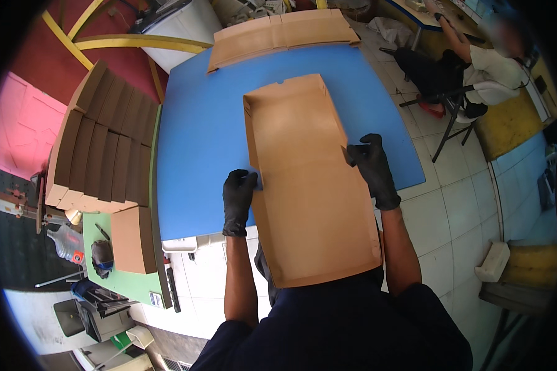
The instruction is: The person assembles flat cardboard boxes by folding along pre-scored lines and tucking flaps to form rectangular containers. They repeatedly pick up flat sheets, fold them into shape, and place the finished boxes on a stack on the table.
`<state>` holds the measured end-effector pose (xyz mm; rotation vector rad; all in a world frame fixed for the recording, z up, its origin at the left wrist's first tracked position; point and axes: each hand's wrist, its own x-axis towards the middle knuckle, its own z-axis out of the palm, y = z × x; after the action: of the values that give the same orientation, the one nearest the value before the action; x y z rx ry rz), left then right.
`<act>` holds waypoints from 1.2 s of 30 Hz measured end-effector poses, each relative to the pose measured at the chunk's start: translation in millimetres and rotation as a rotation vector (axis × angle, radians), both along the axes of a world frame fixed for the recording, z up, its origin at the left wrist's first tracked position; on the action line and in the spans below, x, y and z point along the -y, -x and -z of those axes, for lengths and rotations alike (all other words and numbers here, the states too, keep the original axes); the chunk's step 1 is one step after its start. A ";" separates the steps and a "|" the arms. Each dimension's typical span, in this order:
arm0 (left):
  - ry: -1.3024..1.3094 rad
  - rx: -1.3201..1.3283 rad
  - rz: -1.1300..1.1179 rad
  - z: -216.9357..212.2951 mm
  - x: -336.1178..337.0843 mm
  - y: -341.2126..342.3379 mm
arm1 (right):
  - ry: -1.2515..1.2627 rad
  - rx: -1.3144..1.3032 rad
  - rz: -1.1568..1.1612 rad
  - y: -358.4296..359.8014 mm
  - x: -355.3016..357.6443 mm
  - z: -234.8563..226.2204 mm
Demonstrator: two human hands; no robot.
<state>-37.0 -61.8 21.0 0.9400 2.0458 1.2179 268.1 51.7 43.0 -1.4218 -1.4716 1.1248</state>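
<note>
An open brown cardboard box [315, 204], a tray and lid joined by a fold across the middle, lies spread before me. Its far half is over the blue table and its near half reaches past the table edge to my body. The side walls stand up all around. In a black glove, my left hand [238, 201] pinches the left side at the middle fold. My right hand [374, 173], also gloved in black, grips the right side by the fold, with thumb and fingers closed around the wall's edge. Some fingertips are hidden behind the cardboard.
Flat folded cardboard pieces [284, 34] lie at the far edge of the blue table [198, 136]. On the left, stacked finished boxes [105, 136] and a single box [133, 240] stand on a green table [114, 281]. A person [495, 68] sits on a chair at far right.
</note>
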 end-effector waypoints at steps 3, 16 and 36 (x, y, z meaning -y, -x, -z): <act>0.123 0.081 0.186 -8.5 0.8 10.8 | 0.090 0.009 -0.055 3.8 -1.9 -9.7; -0.159 0.018 0.139 -39.4 47.2 -28.3 | -0.093 0.147 -0.267 -7.4 26.3 -17.3; -0.317 -0.240 0.073 -9.0 -33.2 27.8 | -0.338 0.345 -0.214 49.0 -61.5 5.1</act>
<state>-64.8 -28.7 30.1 1.3557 2.0091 1.4782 219.1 113.3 37.9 -1.2825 -1.9900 0.7252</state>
